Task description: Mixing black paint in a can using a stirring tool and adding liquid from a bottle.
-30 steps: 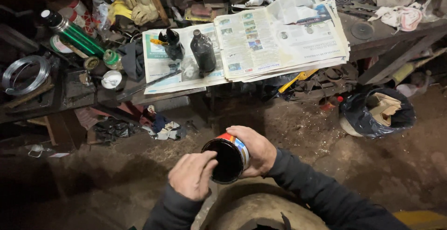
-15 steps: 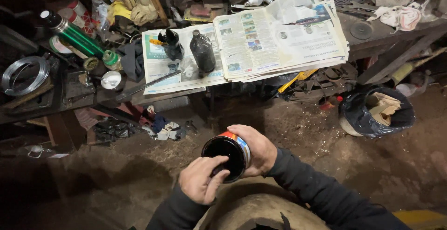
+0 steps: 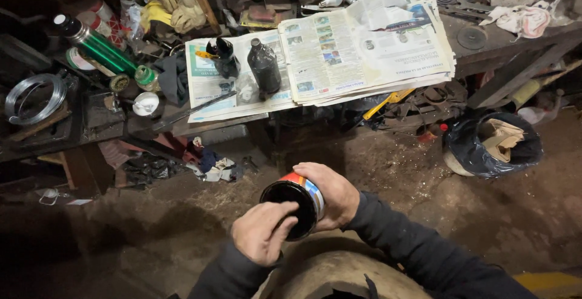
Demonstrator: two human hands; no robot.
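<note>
Tin can (image 3: 296, 207): metal, glossy black end, shiny printed label on its side. Newspapers (image 3: 364, 47): matt paper, creased. Two bottles (image 3: 264, 67): dark, grimy, dull. Flask (image 3: 97, 47): glossy green metal. Wire coil (image 3: 33, 96): bare shiny metal. Bench (image 3: 515, 50): rough worn wood. Floor (image 3: 151, 226): rough dirt.

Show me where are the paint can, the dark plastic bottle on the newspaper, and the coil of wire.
paint can (image 3: 312, 193), head view, on its coloured side wall.
dark plastic bottle (image 3: 265, 69), head view, on the middle of its body.
coil of wire (image 3: 30, 96), head view, on the coil's left loop.
</note>
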